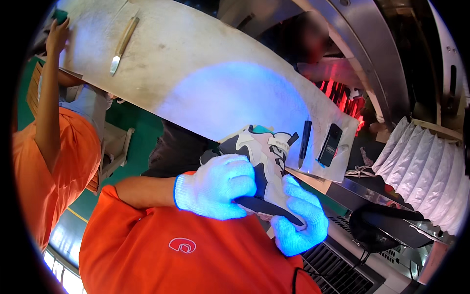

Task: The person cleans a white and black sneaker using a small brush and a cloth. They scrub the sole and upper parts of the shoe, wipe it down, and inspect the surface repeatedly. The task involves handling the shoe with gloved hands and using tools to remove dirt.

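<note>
A white, beige and dark grey sneaker point(262, 159) with a teal lining is held tilted between my two white-gloved hands, at the table's near edge. My left hand point(218, 187) is closed round its left side, with the fingers curled near a black strip point(269, 209) along the shoe's lower edge. My right hand point(302, 215) wraps the shoe's lower right end, the thumb underneath and fingers over the side. Bright blue light falls on both gloves. Just right of the shoe, a black pen-shaped tool point(305, 143) lies on the table.
A black handheld device point(330, 144) lies by the table's right end. A knife point(122, 46) rests on the worn tabletop point(171, 54) at far left. A co-worker in orange point(63, 157) stands left. A white corrugated duct point(423, 171) and a grilled machine point(333, 269) are right.
</note>
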The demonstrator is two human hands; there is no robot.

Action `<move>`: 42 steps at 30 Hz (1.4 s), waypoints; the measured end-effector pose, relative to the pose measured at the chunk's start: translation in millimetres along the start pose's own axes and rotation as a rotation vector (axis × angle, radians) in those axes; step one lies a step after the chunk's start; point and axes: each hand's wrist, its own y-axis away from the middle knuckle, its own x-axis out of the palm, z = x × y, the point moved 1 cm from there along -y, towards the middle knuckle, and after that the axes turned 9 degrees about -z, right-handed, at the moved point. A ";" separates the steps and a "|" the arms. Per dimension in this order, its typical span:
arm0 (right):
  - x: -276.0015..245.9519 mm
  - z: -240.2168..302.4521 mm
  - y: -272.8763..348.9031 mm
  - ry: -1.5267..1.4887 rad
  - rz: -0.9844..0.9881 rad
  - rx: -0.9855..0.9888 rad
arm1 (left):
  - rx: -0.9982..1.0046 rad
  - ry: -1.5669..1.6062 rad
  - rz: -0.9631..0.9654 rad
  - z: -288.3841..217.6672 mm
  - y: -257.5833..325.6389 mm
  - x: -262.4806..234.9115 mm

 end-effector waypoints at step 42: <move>26.7 -149.2 26.7 -0.050 -0.105 0.161 | -0.208 -0.600 0.588 31.7 -98.8 26.8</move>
